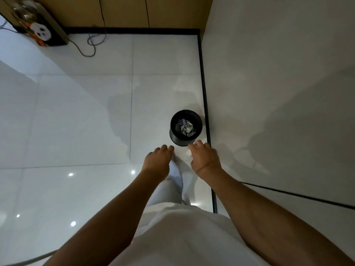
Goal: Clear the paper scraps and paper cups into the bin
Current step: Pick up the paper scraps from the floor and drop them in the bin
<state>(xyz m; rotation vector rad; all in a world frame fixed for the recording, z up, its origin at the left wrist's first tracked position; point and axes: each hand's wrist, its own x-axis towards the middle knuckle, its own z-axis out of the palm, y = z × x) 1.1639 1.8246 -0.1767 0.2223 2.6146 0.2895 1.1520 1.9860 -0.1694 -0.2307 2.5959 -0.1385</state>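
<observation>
Black round bin [186, 129] upright on floor, crumpled paper scraps [186, 127] inside

My view is dim and soft; ceiling lights glint off the glossy floor [76, 131] lower left, shadows spread right, edges bend.

My right hand [204, 158] pinched a white paper scrap [188, 152] near the black bin [173, 134]; my left hand [158, 160] curled, its grip hidden.

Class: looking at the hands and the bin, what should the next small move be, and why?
Probably carry the right hand forward over the bin and let go: it seems to pinch a white scrap just short of the rim, and crumpled paper already lies inside.
</observation>
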